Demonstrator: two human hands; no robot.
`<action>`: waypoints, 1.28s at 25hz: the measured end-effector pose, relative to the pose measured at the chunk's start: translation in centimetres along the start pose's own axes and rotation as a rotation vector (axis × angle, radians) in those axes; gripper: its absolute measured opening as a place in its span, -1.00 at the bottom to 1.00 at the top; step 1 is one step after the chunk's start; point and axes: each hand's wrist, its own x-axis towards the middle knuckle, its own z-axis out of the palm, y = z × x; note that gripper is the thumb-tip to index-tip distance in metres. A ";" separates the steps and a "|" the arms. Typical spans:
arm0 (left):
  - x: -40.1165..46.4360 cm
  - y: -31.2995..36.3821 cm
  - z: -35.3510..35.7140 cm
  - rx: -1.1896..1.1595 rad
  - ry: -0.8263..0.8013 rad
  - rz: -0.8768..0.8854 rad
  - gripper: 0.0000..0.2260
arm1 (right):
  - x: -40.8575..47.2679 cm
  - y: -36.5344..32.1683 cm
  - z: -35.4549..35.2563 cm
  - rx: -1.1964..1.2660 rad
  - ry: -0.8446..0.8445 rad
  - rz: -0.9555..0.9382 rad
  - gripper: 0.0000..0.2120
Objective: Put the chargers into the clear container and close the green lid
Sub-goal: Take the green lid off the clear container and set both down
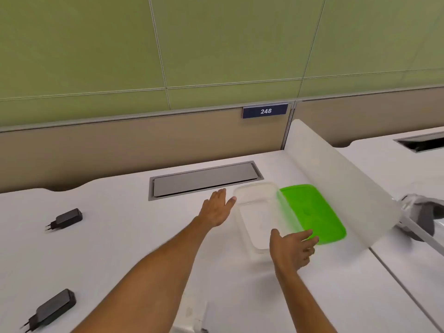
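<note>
A clear rectangular container (258, 198) lies open on the white desk, right of centre. Its green lid (312, 212) rests beside it on the right, against the frosted divider. My left hand (216, 209) hovers flat with fingers apart just left of the container, holding nothing. My right hand (292, 248) is spread at the container's near right corner, fingertips at the lid's near edge, holding nothing. Two black chargers with plug pins lie far to the left: one (66, 218) further back, one (51, 308) near the front edge.
A grey cable-tray flap (204, 180) is set into the desk behind the container. A frosted divider (341, 181) bounds the desk on the right. A white object (192, 313) sits at the bottom edge between my arms. The desk (125, 236) lies between chargers and container.
</note>
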 end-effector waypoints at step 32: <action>-2.2 -6.3 -5.9 -0.622 0.292 -0.473 -0.47 | 1.7 -7.4 5.1 0.182 -0.428 -0.306 -0.13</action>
